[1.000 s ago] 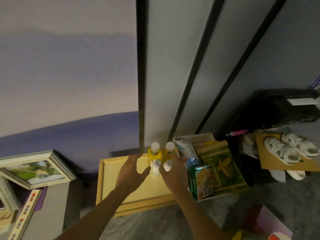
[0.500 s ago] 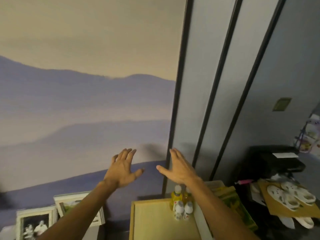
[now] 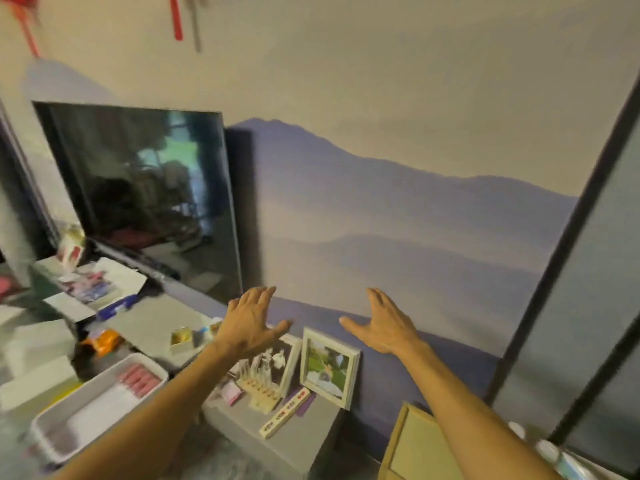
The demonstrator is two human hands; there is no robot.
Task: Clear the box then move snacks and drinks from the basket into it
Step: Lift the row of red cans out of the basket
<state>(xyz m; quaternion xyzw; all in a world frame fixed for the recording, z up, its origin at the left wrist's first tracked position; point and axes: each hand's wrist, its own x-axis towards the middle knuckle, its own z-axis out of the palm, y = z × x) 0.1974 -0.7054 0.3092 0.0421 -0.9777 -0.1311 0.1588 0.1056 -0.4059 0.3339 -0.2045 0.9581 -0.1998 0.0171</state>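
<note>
Both hands, low over the bottles a second ago, are now raised in front of the painted wall, and the view has swung left onto the bench (image 3: 152,323).

- Left hand (image 3: 249,323): fingers straight, spread, holding nothing.
- Right hand (image 3: 384,327): same, palm turned inward, empty.
- Wooden box (image 3: 412,448): only its corner shows at the lower right edge. Bottle caps (image 3: 549,450) sit just beside the right forearm; I cannot tell from here whether they stand inside the box.
- Basket with the snack packs: out of frame.
- White tray (image 3: 90,410) on the left holds pink packets (image 3: 138,379); I cannot tell if these belong to the task.

Judgement: a pause between transfers, with more items likely still to fetch. To do it well, look back to the basket first, take one pack per hand, and set them flat beside the bottles without knocking them over.
</note>
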